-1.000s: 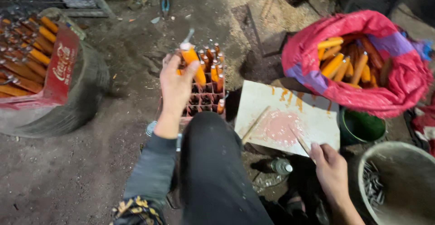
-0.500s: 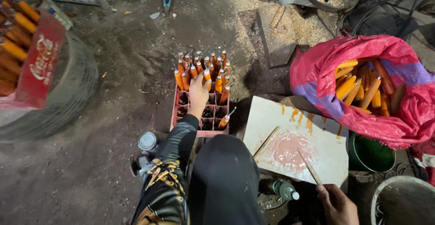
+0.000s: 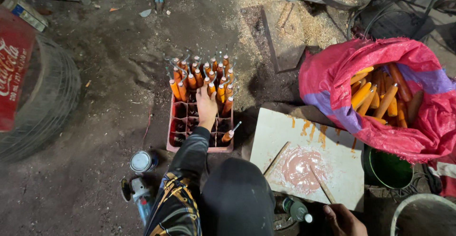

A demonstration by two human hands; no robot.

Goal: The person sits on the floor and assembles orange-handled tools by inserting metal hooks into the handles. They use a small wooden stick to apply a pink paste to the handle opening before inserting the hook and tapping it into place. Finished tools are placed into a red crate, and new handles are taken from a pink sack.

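The left hand [image 3: 207, 107] is closed around one orange-handled tool [image 3: 211, 89] in the middle of the red crate [image 3: 199, 146], whose cells hold each handle upright, metal end up. Roughly twenty such tools fill the crate's far half; one more leans at its near right corner. The right hand [image 3: 343, 219] pinches a thin stick [image 3: 323, 187] resting on the white board [image 3: 332, 136], beside a second stick [image 3: 277, 158]. A pink sack [image 3: 332, 81] keeps about a dozen loose handles together.
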